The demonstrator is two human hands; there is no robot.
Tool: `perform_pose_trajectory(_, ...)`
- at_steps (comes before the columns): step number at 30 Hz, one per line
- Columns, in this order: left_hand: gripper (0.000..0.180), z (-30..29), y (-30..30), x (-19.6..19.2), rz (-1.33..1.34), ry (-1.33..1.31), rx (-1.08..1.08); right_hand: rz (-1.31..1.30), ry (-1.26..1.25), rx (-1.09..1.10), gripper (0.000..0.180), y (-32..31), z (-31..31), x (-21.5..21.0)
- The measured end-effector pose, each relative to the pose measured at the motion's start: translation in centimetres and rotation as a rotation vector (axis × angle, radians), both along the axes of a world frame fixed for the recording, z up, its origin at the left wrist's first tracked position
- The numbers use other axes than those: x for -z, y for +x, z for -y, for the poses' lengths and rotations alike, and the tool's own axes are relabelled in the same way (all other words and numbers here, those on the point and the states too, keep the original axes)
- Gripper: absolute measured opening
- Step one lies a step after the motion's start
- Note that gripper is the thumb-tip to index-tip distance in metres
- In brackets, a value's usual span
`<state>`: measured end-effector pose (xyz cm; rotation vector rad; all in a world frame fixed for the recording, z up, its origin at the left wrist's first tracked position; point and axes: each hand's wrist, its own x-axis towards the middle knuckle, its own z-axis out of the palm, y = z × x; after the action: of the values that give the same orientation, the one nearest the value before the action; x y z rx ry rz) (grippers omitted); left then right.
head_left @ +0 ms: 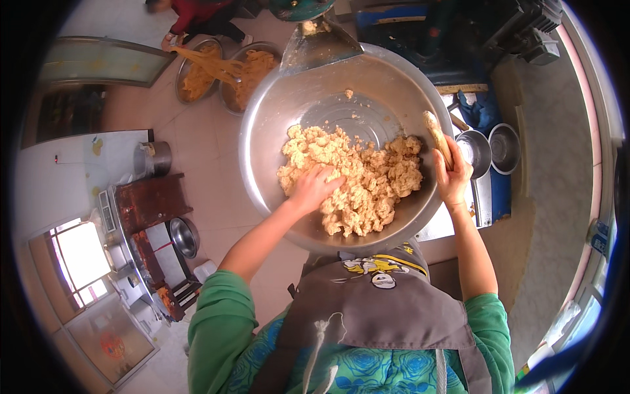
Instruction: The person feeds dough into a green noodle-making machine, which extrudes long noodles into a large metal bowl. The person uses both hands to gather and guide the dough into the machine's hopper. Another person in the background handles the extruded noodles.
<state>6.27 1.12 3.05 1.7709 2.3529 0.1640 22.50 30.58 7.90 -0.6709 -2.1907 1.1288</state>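
A wide steel bowl in front of me holds a heap of crumbly, pale-brown dough. My left hand rests in the left side of the heap, its fingers apart and their tips partly hidden by crumbs. At the bowl's right rim, my right hand is closed round a short wooden stick whose upper end is coated with dough. A flared metal chute hangs over the bowl's far edge.
Two steel basins sit on the right, near dark machinery. At the far left, a person in red handles long yellowish strips over two metal basins. A brown wooden bench stands left, a stockpot beside it.
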Motion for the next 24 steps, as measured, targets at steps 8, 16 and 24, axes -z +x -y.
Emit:
perform_pose_trajectory(8,0.063,0.0,-3.3,-5.6,0.747,0.202,-0.574,-0.019,0.038,-0.052,0.035,-0.2,-0.2,0.0)
perform_pose_trajectory(16,0.060,-4.6,-9.5,-15.4,0.893,0.464,-0.719,0.014,-0.020,-0.052,0.034,0.3,-0.2,0.4)
perform_pose_trajectory(24,0.050,-14.8,-18.4,-11.8,0.368,0.237,-0.748,0.105,-0.039,-0.092,0.033,-0.1,0.4,-1.0)
